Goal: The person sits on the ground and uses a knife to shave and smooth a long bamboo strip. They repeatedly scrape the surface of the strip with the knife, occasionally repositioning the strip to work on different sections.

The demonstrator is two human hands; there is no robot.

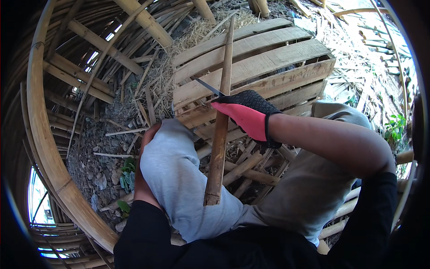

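Note:
A long brown bamboo stick runs from my lap up over a wooden pallet; its lower cut end rests against my grey trouser leg. My right hand, in a black and pink glove, is closed on a knife. The thin blade pokes out to the left of the stick, close against it. My left hand lies bare along the outer side of my left knee. Its fingers are mostly hidden behind the knee, so what it holds cannot be made out.
A thick bent bamboo hoop curves along the left side. Split bamboo strips, straw and gravel cover the ground around the pallet. Small green plants grow by my left knee and at the far right.

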